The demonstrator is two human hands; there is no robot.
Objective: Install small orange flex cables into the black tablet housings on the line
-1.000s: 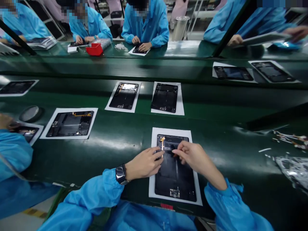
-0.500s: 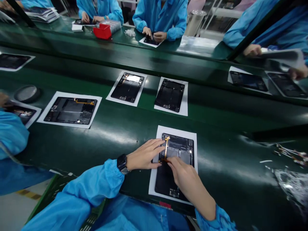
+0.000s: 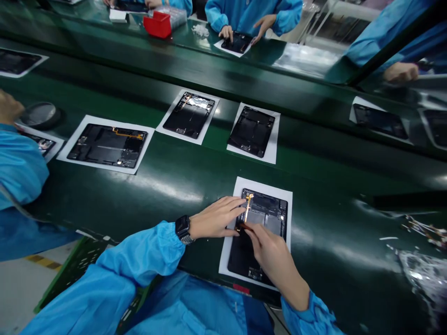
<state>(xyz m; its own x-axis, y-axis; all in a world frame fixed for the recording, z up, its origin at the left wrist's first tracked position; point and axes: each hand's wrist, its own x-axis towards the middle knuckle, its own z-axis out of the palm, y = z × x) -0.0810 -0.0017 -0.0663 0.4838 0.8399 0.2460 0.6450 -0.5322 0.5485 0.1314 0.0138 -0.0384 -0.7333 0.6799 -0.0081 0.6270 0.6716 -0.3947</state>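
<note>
An open black tablet chassis [image 3: 267, 218] lies on a white sheet [image 3: 287, 195] on the green belt in front of me. An orange flex cable [image 3: 247, 207] runs down its upper left part. My left hand [image 3: 218, 217], with a dark watch on the wrist, lies flat with fingers stretched out, holding down the chassis's left edge beside the cable. My right hand [image 3: 268, 249] pinches at the cable's lower end, fingertips pressed together on it.
Three more chassis on white sheets lie further up the belt [image 3: 108, 144] [image 3: 190, 115] [image 3: 252, 131], others at far right [image 3: 379, 120]. A co-worker's blue sleeve [image 3: 17, 163] is at left, a round lid [image 3: 40, 114] nearby. Cable scraps [image 3: 422, 228] lie at right. People work across the far bench.
My right hand moved from the chassis's middle down and left to the cable's lower end. My left hand stayed on the left edge. The view shifted, so the belt's items sit higher.
</note>
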